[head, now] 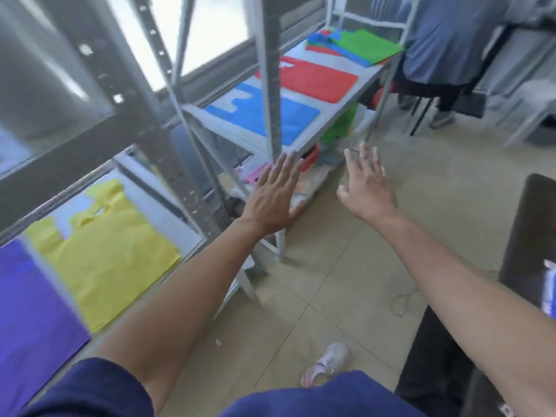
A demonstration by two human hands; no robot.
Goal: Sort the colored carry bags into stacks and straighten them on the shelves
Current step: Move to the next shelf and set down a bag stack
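A yellow bag stack and a purple bag stack lie flat on the near dark shelf at the left. On the grey shelf further off lie a blue bag, a red bag and a mixed pile topped by a green bag. My left hand is stretched out with straight fingers in front of the grey shelf's corner post, holding nothing. My right hand is spread open over the floor, empty.
A person in a blue top stands at the shelf's far end. Green and orange items sit on lower shelves. A dark table or chair edge is at the right. Tiled floor lies between, with a cable on it.
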